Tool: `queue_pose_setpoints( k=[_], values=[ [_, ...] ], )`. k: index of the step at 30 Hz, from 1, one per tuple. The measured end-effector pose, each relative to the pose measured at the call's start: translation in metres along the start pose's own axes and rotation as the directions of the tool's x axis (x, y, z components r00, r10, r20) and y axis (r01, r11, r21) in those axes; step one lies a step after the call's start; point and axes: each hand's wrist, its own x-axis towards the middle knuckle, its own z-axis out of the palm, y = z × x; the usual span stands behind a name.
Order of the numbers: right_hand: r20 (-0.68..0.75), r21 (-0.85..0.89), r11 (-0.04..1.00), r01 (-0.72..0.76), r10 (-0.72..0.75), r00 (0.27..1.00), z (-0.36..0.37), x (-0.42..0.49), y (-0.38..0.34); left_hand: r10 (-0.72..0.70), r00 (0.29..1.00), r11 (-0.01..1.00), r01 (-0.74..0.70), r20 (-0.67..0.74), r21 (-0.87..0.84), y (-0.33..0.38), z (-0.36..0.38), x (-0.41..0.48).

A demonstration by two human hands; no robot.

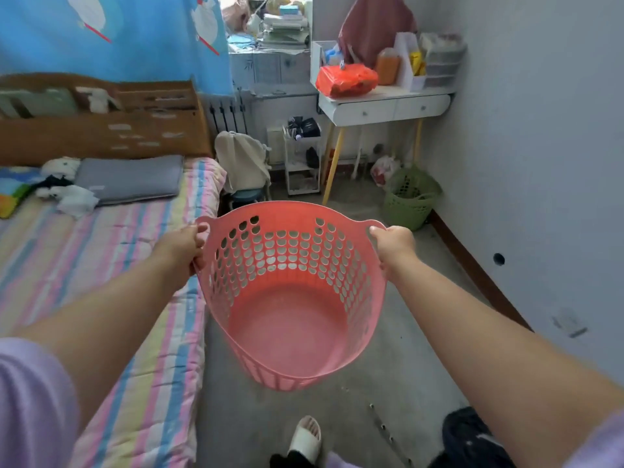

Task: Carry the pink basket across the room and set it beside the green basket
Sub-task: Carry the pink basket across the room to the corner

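Observation:
The pink basket (287,319), round with perforated walls and nothing inside, hangs in the air in front of me above the grey floor. My left hand (184,246) grips its left handle and my right hand (393,246) grips its right handle. The green basket (410,201) stands on the floor ahead to the right, against the wall and just beside a yellow desk leg. A stretch of bare floor separates the two baskets.
A bed (101,265) with a striped cover runs along the left. A white desk (385,104) on yellow legs stands at the back right, with a small white trolley (302,160) and a draped stool (244,163) near it. A dark bundle (472,440) lies by my foot.

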Motion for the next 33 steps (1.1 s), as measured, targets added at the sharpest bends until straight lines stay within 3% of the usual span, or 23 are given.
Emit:
queue_pose_setpoints(
  k=[8, 20, 27, 33],
  values=[
    [-0.049, 0.051, 0.998, -0.029, 0.032, 0.998, 0.035, 0.143, -0.071, 0.008, 0.998, 0.999, -0.010, 0.066, 0.030, 0.082, 0.091, 0.147],
    [-0.155, 0.102, 0.987, -0.123, 0.138, 0.978, 0.084, 0.317, -0.117, -0.039, 0.937, 0.992, -0.007, 0.346, 0.129, 0.148, 0.202, 0.366],
    [-0.376, 0.131, 0.962, -0.238, 0.270, 0.887, 0.109, 0.406, -0.139, -0.121, 0.855, 0.948, -0.051, 0.504, 0.313, 0.207, 0.289, 0.504],
    [-0.503, 0.195, 0.930, -0.310, 0.367, 0.783, 0.098, 0.445, -0.137, -0.186, 0.776, 0.915, -0.087, 0.603, 0.395, 0.230, 0.383, 0.565]
  ],
)
